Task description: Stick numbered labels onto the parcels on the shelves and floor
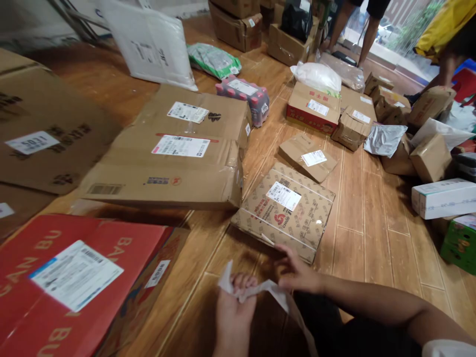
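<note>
My left hand [240, 300], low in the middle, is closed around a thin, crumpled strip of white paper [275, 290]. One end sticks up past the fingers, and the rest trails down to the right between my arms. Just to its right, my right hand [295, 271] has its fingers bent, with a small narrow white slip [267, 240] at its fingertips. That slip is seen nearly edge-on over the near edge of a flat patterned carton [312, 210], which bears a white shipping label [283, 196]. Whether the slip touches the carton I cannot tell.
A red box [141, 253] and a large flat brown carton [201, 178] lie to the left. Beyond are a pack of bottles [256, 101], a green-edged bag [213, 59] and a red carton [310, 116]. Several parcels and a white box [444, 198] line the right. Other people's legs [366, 37] show behind.
</note>
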`<state>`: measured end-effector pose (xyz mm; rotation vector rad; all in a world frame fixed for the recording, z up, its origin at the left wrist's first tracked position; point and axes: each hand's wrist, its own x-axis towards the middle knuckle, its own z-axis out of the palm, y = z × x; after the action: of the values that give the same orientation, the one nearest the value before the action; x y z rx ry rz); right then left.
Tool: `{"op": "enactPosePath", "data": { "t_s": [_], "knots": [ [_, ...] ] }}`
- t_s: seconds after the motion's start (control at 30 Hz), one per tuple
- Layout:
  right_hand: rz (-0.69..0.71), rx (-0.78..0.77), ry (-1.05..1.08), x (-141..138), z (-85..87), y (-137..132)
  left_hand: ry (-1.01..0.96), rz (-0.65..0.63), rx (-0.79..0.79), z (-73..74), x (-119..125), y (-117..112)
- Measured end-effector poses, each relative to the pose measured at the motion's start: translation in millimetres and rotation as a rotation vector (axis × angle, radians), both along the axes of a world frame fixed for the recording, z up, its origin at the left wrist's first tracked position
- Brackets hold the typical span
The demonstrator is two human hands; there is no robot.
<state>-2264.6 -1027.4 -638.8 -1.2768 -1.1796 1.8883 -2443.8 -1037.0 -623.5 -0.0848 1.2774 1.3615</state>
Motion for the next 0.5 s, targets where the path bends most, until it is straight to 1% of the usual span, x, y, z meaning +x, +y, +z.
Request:
{"op": "enactPosePath", "data": {
  "t_s": [0.03, 0.07, 0.1, 0.17, 0.23, 0.27, 0.33, 0.4, 0.43, 0.47, 0.5],
  "knots": [
    [0.101, -0.031, 0.029, -3.9, 0.7, -8.3, -0.042, 0.056, 0.029, 9.1, -9.5, 5.9],
    [0.157, -0.065, 0.048, -7.3, 0.8, -14.2, -0.084, 0.111, 0.047, 18.4, -17.9, 11.0],
    [0.163, -0.095, 0.059, -10.0, 0.6, -17.1, -0.119, 0.165, 0.06, 26.9, -24.3, 14.9],
    [0.055, -0.123, 0.085, -12.8, 0.8, -13.3, -0.091, 0.201, 0.059, 39.7, -28.5, 19.0],
    [-0.097, -0.095, 0.11, -13.0, 4.4, -0.2, 0.036, 0.156, -0.053, 44.3, -18.6, 18.1],
    [-0.162, -0.06, 0.113, -13.1, 7.8, 7.3, 0.109, 0.083, -0.123, 43.6, -8.9, 16.0],
    [-0.235, 0.016, 0.101, -14.6, 16.4, 19.2, 0.208, -0.156, -0.192, 38.4, 15.8, 10.0],
    [-0.227, 0.065, 0.098, -18.1, 24.8, 23.7, 0.21, -0.408, -0.145, 31.3, 39.4, 2.9],
    [-0.199, 0.071, 0.109, -19.8, 28.2, 23.4, 0.2, -0.495, -0.114, 28.1, 48.4, -0.4],
    [-0.165, 0.073, 0.122, -20.9, 31.0, 22.1, 0.18, -0.543, -0.087, 25.5, 55.1, -3.5],
    [-0.134, 0.08, 0.132, -21.0, 33.4, 20.5, 0.143, -0.56, -0.066, 23.5, 59.5, -6.2]
  ]
}}
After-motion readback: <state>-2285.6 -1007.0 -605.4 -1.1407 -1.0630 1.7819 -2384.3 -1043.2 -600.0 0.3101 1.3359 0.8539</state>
